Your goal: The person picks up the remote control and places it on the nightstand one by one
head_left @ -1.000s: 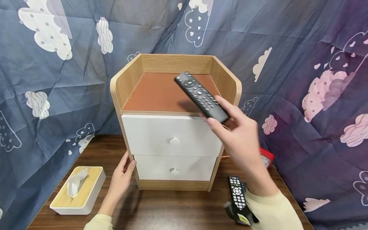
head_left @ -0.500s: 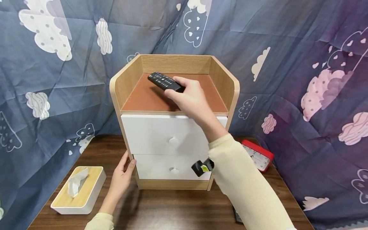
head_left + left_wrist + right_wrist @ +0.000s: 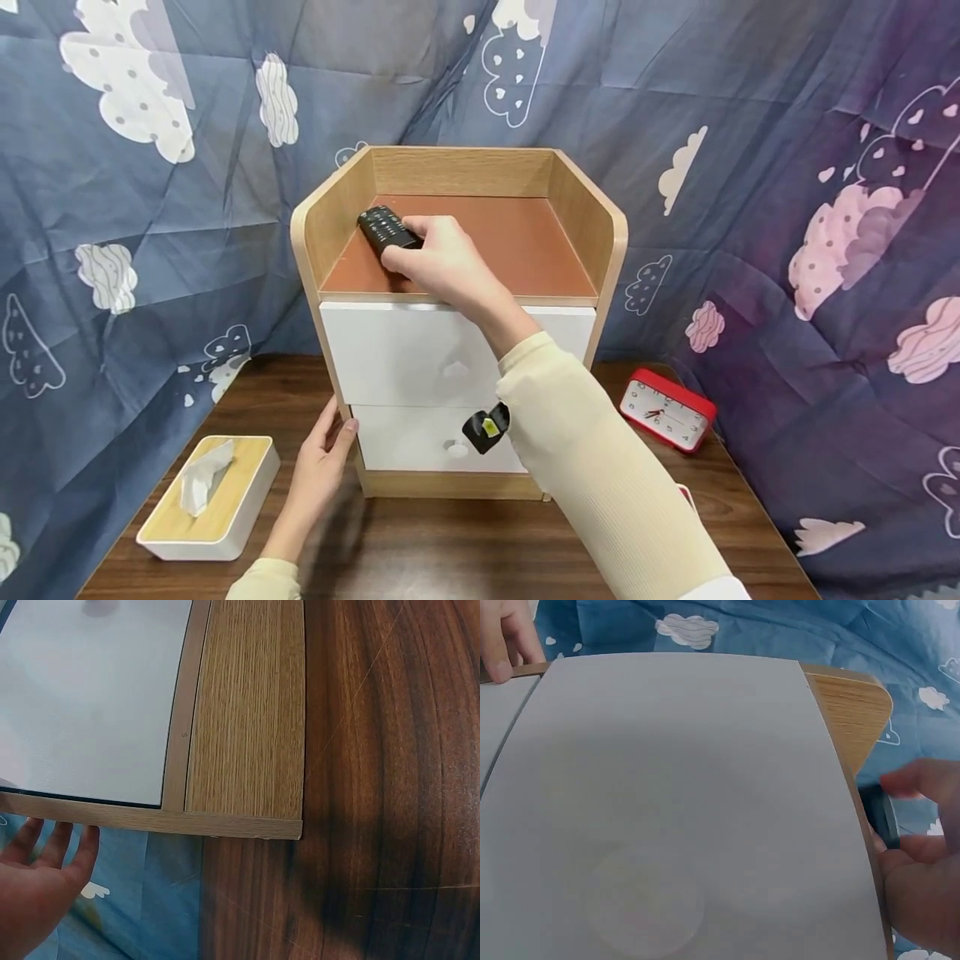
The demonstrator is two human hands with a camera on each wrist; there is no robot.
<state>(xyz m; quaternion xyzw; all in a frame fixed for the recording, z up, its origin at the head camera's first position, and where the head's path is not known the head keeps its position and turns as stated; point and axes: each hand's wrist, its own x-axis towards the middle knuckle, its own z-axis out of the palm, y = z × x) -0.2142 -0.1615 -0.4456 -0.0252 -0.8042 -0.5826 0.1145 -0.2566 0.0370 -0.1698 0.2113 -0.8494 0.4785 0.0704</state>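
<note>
Over the left part of the brown top [image 3: 491, 237] of one wooden cabinet [image 3: 450, 485], one black remote [image 3: 387, 227] is pinched between the thumb and fingers of the right hand [image 3: 446, 257]. The cabinet has two white drawers, an upper drawer [image 3: 390, 354] and a lower drawer [image 3: 408, 437], with one round knob each. One tissue box [image 3: 225, 500] and one red clock [image 3: 667, 410] stand on the table [image 3: 420, 542], to either side of the cabinet; a red-and-white edge peeks out by the right sleeve [image 3: 600, 458], too hidden to identify.

Half a second earlier the remote was over the middle of the top; now it is farther left, close to the left side panel [image 3: 333, 221], and the corner of another remote that showed under the sleeve is covered. The left hand [image 3: 318, 461] has stayed at the cabinet's left edge, its extended fingertips touching the outer side.

From the right hand's grip the remote projects away from the person and leftward, button side up. Whether its underside touches the top cannot be told.
</note>
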